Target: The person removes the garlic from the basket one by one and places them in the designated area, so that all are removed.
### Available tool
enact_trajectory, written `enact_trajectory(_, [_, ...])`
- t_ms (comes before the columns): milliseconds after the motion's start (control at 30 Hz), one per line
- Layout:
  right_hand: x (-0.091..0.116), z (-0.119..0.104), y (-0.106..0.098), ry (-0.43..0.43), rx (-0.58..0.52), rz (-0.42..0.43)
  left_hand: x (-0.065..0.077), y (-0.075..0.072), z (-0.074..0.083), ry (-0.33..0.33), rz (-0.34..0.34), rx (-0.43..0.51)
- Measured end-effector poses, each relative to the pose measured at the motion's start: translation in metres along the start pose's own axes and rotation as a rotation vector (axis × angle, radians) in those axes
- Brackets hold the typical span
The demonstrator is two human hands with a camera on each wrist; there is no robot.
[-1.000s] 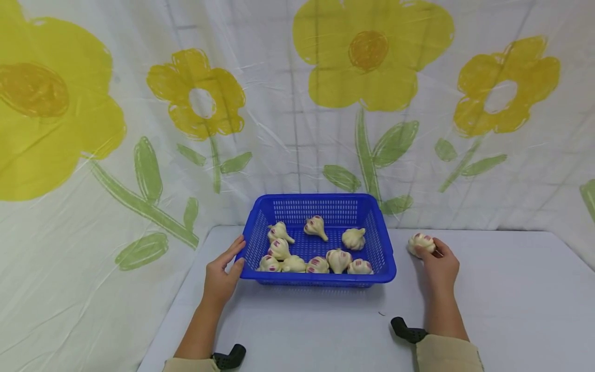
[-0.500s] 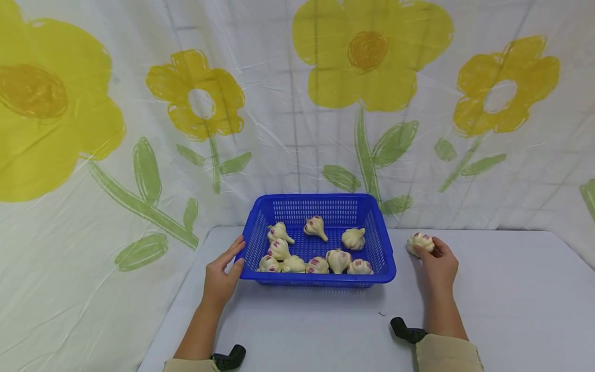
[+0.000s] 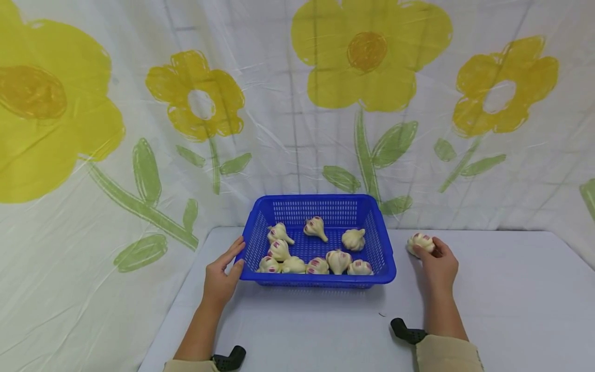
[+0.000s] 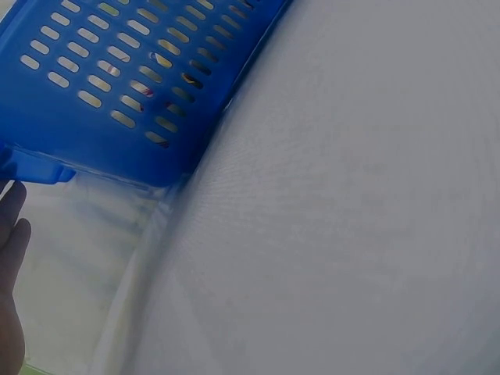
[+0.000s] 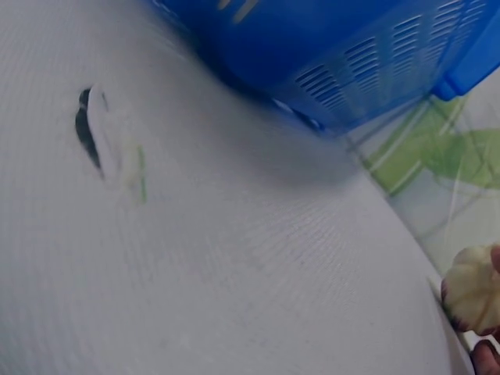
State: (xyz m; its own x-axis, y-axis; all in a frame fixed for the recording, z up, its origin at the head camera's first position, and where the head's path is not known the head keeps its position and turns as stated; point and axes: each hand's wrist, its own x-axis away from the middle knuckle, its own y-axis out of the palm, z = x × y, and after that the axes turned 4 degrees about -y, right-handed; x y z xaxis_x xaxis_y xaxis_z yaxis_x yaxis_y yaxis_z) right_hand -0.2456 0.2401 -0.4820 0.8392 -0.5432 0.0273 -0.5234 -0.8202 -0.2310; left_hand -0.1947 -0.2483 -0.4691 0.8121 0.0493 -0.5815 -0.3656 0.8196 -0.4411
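Note:
A blue plastic basket (image 3: 316, 277) with slotted walls stands on the white table, holding several garlic bulbs (image 3: 338, 261), cream with purple-red marks. My left hand (image 3: 222, 276) rests its fairly straight fingers and thumb against the basket's left rim. In the left wrist view, fingertips (image 4: 12, 205) touch the lip of the basket (image 4: 94, 129). Right of the basket, my right hand (image 3: 439, 263) grips a single garlic bulb (image 3: 420, 244) between thumb and fingers, low over the table. The right wrist view shows part of that bulb (image 5: 473, 291) at its edge.
Behind the table (image 3: 511, 289) hangs a white curtain (image 3: 274, 155) printed with yellow flowers. A small dark scrap (image 3: 381, 314) lies in front of the basket. Black wrist mounts (image 3: 409, 330) stick out from both sleeves.

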Motion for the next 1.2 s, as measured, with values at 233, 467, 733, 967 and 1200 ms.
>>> enact_trajectory(233, [0.001, -0.002, -0.001, 0.032, -0.010, -0.006, 0.000, 0.000, 0.001, -0.025, -0.001, -0.009])
enact_trajectory(467, [0.003, -0.009, -0.005, 0.082, -0.022, -0.027, 0.003, 0.001, 0.000, -0.046, -0.001, -0.018])
enact_trajectory(733, [0.009, -0.029, -0.006, 0.026, -0.048, -0.006, 0.001, -0.003, 0.029, -0.061, 0.001, 0.006])
enact_trajectory(967, [0.025, -0.067, -0.010, -0.063, -0.060, -0.010, 0.000, -0.005, 0.042, -0.110, 0.003, 0.011])
enact_trajectory(1200, [0.051, -0.096, 0.009, -0.244, -0.046, -0.076, -0.001, -0.005, 0.042, -0.113, 0.006, 0.010])
